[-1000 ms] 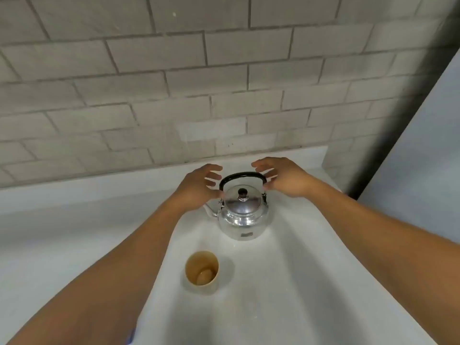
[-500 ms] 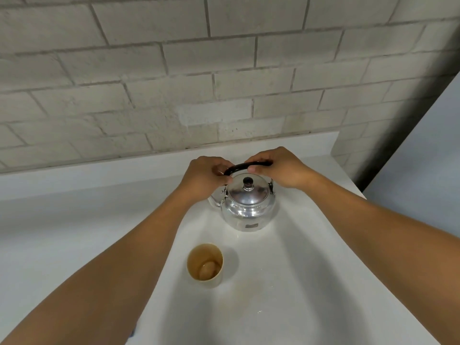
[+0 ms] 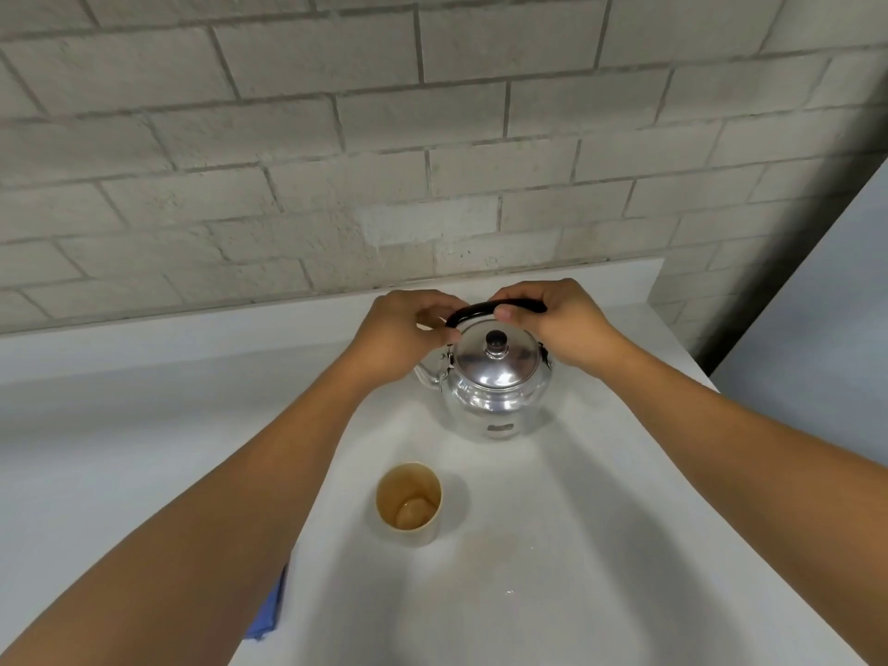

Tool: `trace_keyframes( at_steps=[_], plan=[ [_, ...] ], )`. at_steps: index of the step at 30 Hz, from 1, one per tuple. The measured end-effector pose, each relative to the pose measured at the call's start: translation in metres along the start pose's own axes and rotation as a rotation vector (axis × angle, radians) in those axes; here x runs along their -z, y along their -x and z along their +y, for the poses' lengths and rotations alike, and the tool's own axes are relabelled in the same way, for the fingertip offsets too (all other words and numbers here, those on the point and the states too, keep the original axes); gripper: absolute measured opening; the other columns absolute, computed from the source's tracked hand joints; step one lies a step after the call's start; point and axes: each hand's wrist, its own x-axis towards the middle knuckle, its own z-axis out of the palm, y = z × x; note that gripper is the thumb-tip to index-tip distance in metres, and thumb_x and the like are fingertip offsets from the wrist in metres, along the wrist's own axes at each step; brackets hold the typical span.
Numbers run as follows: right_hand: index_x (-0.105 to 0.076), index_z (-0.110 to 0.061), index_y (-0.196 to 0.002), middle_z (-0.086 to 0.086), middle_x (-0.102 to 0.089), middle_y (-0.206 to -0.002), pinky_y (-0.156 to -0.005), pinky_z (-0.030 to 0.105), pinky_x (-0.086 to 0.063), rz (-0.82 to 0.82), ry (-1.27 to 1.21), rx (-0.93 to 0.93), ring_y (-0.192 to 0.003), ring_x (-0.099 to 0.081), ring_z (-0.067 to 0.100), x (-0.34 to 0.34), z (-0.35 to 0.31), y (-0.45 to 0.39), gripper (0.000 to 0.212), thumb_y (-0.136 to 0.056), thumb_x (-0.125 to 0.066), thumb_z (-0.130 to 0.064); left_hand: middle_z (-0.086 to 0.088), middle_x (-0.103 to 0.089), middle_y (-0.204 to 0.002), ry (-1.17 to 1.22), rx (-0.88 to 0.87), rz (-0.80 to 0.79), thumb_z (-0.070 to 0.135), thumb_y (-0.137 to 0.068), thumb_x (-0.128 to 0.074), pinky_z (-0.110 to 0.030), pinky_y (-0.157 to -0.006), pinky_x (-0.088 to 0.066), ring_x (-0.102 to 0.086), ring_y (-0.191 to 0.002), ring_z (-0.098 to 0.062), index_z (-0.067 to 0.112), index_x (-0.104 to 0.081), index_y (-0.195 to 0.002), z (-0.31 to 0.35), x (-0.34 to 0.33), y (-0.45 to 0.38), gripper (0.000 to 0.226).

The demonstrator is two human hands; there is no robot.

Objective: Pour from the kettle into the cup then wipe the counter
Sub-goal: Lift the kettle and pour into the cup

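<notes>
Shiny round metal kettle point(image 3: 495, 391) upright, far on white bench point(image 3: 600, 545). Left hand point(image 3: 401, 336) and right hand point(image 3: 560, 324) clamped on black handle point(image 3: 480, 310). Tan cup point(image 3: 408, 503) nearer, apart from kettle. Blue cloth point(image 3: 269, 612) at near-left edge.

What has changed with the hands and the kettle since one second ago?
Both hands closed in on the black handle: the left hand now grips its left end, the right hand its right part. The kettle still stands on the counter, and the cup has not moved.
</notes>
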Motion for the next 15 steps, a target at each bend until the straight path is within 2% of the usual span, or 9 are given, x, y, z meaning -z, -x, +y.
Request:
trace_keyframes(
  at_steps=[2,6,9,12,15],
  plan=[
    [-0.076,-0.049,-0.085,-0.022,-0.077,-0.091,-0.074,0.005,-0.048,0.029,0.014,0.043,-0.086,-0.069,-0.005,0.005,-0.011,0.005,0.019,-0.086,-0.076,-0.030,0.018,-0.080,-0.106,0.091,-0.027,0.039,0.007,-0.085,-0.085,-0.011,-0.081,-0.056,-0.075,-0.096,0.001,0.033,-0.079,-0.110,0.006,0.009,0.013,0.036],
    [-0.075,-0.045,-0.090,-0.025,-0.076,-0.095,-0.076,0.002,-0.046,0.068,0.004,0.089,-0.091,-0.069,-0.008,0.018,-0.030,0.017,0.017,-0.086,-0.077,-0.029,0.013,-0.078,-0.119,0.173,-0.053,0.098,0.009,-0.084,-0.087,-0.024,-0.100,-0.057,-0.073,-0.112,-0.006,0.022,-0.076,-0.119,0.003,0.031,0.056,0.039],
    [-0.077,-0.046,-0.090,-0.023,-0.077,-0.096,-0.079,0.005,-0.049,0.072,0.008,0.105,-0.092,-0.070,-0.005,0.023,-0.041,0.027,0.016,-0.085,-0.077,-0.031,0.007,-0.073,-0.132,0.211,-0.055,0.044,0.021,-0.075,-0.090,-0.026,-0.108,-0.052,-0.068,-0.125,-0.012,0.019,-0.069,-0.131,-0.006,0.045,0.099,0.060],
    [-0.078,-0.045,-0.093,-0.022,-0.077,-0.097,-0.083,0.014,-0.052,0.066,0.010,0.120,-0.094,-0.071,-0.003,0.027,-0.048,0.040,0.015,-0.085,-0.077,-0.032,0.009,-0.067,-0.141,0.206,-0.023,-0.003,0.027,-0.068,-0.093,-0.022,-0.113,-0.046,-0.060,-0.135,-0.010,0.028,-0.062,-0.140,-0.020,0.049,0.138,0.079],
    [-0.079,-0.042,-0.094,-0.020,-0.078,-0.097,-0.089,0.025,-0.052,0.056,0.009,0.122,-0.095,-0.072,0.000,0.028,-0.052,0.055,0.014,-0.086,-0.078,-0.031,0.015,-0.062,-0.147,0.171,0.040,-0.022,0.028,-0.064,-0.099,-0.027,-0.120,-0.041,-0.054,-0.141,-0.005,0.034,-0.057,-0.145,-0.038,0.043,0.167,0.092]
  ],
)
